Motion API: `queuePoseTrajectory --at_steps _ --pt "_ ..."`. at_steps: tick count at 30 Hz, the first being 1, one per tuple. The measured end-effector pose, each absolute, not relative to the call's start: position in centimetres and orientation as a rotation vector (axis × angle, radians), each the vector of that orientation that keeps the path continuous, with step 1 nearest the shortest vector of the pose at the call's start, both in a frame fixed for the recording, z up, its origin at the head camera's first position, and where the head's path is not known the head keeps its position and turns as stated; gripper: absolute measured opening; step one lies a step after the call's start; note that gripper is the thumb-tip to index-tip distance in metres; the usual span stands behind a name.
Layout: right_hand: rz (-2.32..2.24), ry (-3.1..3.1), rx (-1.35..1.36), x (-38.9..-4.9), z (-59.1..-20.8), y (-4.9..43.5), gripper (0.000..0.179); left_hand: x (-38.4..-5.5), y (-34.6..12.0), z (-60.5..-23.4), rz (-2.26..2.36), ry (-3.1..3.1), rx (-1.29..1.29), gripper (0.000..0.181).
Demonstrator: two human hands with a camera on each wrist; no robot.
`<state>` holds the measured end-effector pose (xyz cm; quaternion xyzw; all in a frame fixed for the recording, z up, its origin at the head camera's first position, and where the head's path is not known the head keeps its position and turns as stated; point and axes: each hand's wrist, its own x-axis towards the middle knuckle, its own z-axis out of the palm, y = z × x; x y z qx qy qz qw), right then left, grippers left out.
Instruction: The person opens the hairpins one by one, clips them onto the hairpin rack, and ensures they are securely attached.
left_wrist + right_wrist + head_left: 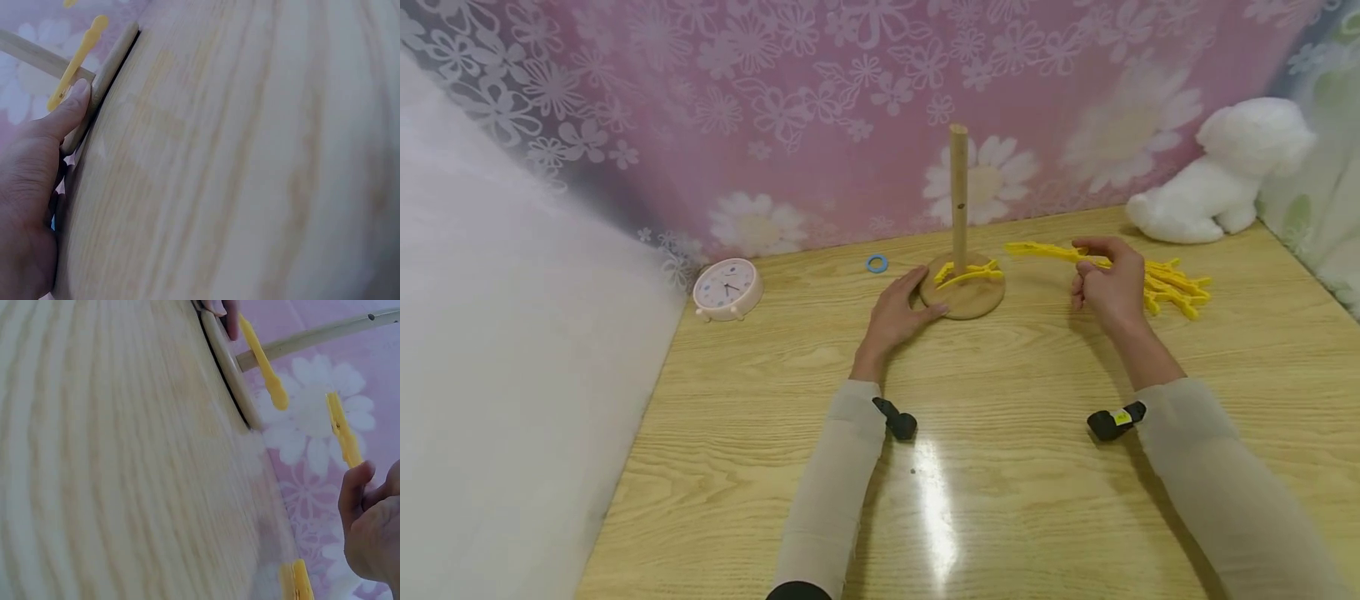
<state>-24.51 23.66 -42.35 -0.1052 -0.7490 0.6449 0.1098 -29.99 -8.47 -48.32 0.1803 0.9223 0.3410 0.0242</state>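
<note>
A wooden stand has a round base (973,306) with an upright pole (958,196). Yellow plastic branch-like pieces (976,272) lie around the foot of the pole, above the base. My left hand (895,314) holds the base at its left edge; its thumb (74,107) lies over the rim in the left wrist view. To the right of the stand, my right hand (1112,285) pinches a yellow plastic piece (1037,249), whose free end points left toward the pole. A slot shows at that end (334,407) in the right wrist view, clear of the stand.
More yellow pieces (1183,290) lie piled on the table right of my right hand. A blue ring (877,263) lies left of the stand. A pink-rimmed clock (727,287) is at the far left, a white plush dog (1221,179) at the back right. A flowered curtain hangs behind.
</note>
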Motion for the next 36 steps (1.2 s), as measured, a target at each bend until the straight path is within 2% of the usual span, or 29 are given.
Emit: queuePoseTrajectory --at_steps 10,20,36 --pt "1.918 -2.171 -0.201 -26.0 -43.3 21.1 0.031 -30.0 -8.4 -48.4 1.073 2.853 0.558 0.085" --pt "2.029 -2.022 -0.232 -27.6 -43.7 17.9 0.051 -30.1 -8.2 -48.5 1.082 2.860 0.558 0.083" --pt "2.005 -2.141 -0.141 -28.0 -44.3 15.3 0.039 -30.0 -8.3 -48.3 1.069 2.874 0.556 0.084"
